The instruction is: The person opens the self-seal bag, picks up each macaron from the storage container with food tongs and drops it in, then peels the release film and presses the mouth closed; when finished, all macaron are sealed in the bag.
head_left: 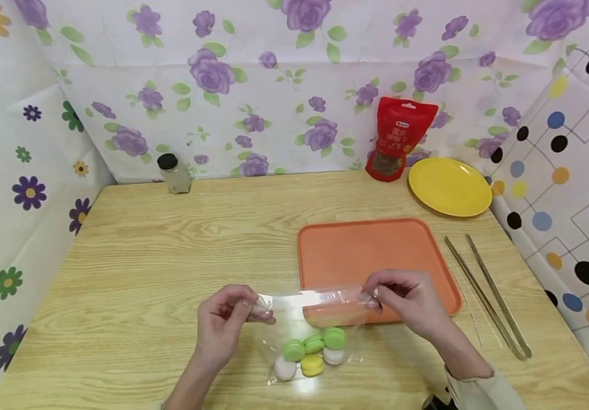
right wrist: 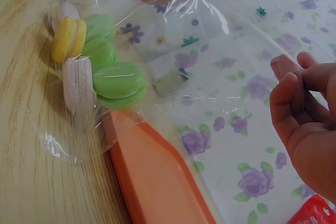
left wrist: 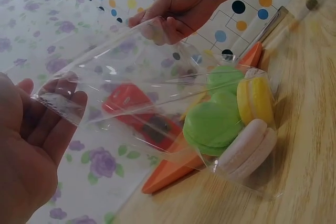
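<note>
A clear plastic bag [head_left: 286,316] is stretched between my two hands above the wooden table. Inside its lower part lie three green macarons [head_left: 334,338], a yellow macaron [head_left: 312,365] and two pale macarons [head_left: 285,368]. My left hand [head_left: 223,327] pinches the bag's left upper corner between thumb and fingers. At the opposite upper corner, my right hand [head_left: 411,300] pinches the film the same way. In the right wrist view the yellow macaron [right wrist: 69,39] and a green macaron [right wrist: 121,82] press close together at the bag's bottom.
Behind the bag lies an orange tray [head_left: 361,245], partly under my right hand. Metal tongs [head_left: 494,302] lie to its right. Farther back are a yellow plate [head_left: 450,187], a red pouch [head_left: 399,136] and a black-capped jar [head_left: 175,173]. Patterned cloth [head_left: 284,85] surrounds the table.
</note>
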Tool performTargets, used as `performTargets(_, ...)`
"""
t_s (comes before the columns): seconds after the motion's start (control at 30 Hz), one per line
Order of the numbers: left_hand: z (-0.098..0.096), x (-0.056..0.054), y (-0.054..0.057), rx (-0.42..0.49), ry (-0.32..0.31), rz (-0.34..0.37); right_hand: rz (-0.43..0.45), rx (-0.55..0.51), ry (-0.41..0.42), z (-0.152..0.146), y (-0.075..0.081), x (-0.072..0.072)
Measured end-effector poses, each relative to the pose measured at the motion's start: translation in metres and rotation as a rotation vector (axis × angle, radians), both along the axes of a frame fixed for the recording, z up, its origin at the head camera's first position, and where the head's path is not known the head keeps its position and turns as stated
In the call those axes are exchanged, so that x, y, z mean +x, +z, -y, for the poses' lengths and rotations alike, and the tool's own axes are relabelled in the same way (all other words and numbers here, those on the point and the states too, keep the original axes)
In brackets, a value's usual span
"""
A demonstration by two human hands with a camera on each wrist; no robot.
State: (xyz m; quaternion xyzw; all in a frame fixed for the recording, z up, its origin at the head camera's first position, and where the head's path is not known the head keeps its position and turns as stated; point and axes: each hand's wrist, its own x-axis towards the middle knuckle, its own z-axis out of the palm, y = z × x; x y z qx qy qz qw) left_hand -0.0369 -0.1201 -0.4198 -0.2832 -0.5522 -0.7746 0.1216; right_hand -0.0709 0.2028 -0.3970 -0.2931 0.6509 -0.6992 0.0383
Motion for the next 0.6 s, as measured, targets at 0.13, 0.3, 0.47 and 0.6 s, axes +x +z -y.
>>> performTargets(0.13,-0.002,-0.003,-0.001,0.005,-0.034,-0.037,-0.042,0.077,-0.037,-0.004,0.001,0.002)
performTargets(0.3,-0.001,-0.004,-0.001,-0.032,-0.023,-0.040,-0.127,0.104,-0.009,-0.009,0.001,0.001)
performTargets(0.47,0.002,-0.003,0.000,-0.064,0.010,-0.059,-0.214,-0.019,0.097,-0.007,-0.003,-0.005)
performTargets(0.6,0.002,-0.002,-0.001,-0.066,0.023,-0.056,-0.288,-0.075,0.121,-0.006,-0.005,-0.008)
